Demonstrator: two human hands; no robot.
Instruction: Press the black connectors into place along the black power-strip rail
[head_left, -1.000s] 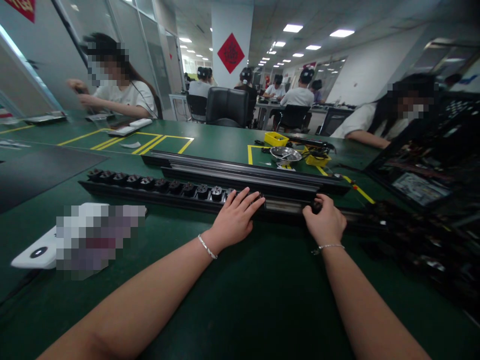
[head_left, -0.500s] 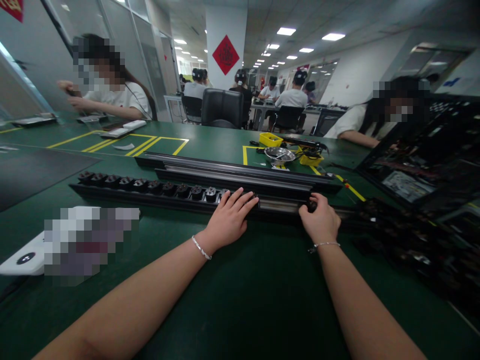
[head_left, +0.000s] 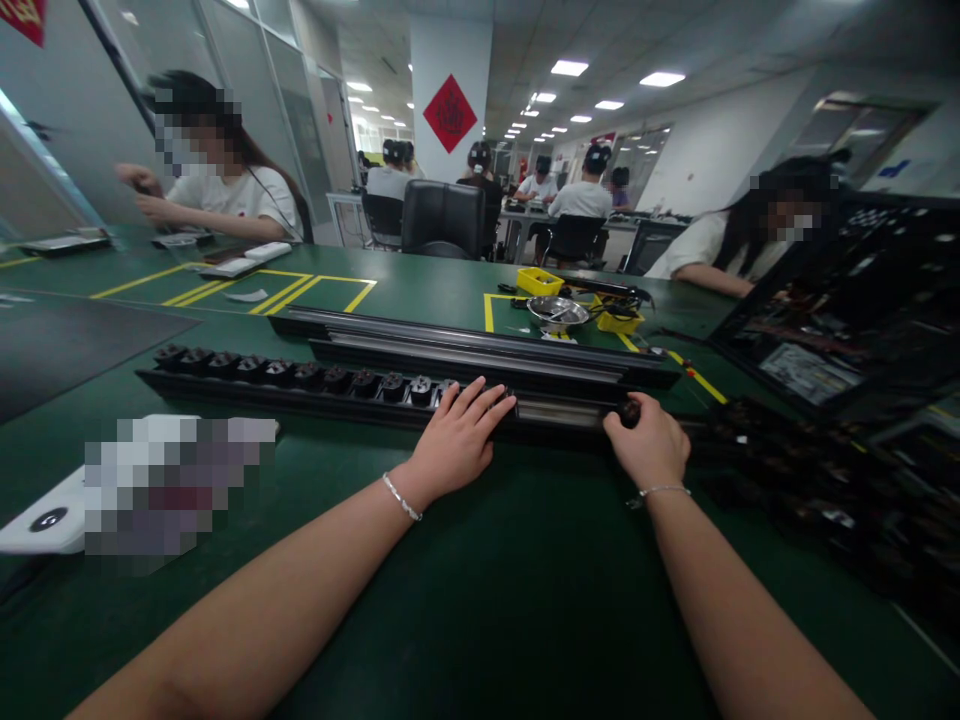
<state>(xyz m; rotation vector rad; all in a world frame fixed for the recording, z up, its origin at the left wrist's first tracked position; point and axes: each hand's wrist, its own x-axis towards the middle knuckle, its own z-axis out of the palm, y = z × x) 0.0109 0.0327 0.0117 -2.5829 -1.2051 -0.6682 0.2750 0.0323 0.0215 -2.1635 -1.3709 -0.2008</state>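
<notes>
A long black channel rail (head_left: pixel 330 400) lies across the green table before me, with a row of round black socket modules (head_left: pixel 335 379) set in its left part. My left hand (head_left: pixel 459 440) lies over the row's right end, fingers stretched out and touching the modules beneath, partly hiding them. To the right, past a bare grey stretch of channel (head_left: pixel 562 411), my right hand (head_left: pixel 651 440) is closed around a small dark round module (head_left: pixel 628 411) at the rail. Its fingers cover most of that piece.
Two more black rails (head_left: pixel 465 350) lie just behind. A dark heap of parts (head_left: pixel 817 470) sits at the right, below a tilted black tray (head_left: pixel 847 300). A metal bowl (head_left: pixel 559 314) and yellow bins (head_left: pixel 540 281) stand farther back. A white phone-like device (head_left: pixel 52 515) lies left. Co-workers sit opposite.
My right hand has shifted slightly to the right with the dark round module in its fingers. My left hand stays on the row.
</notes>
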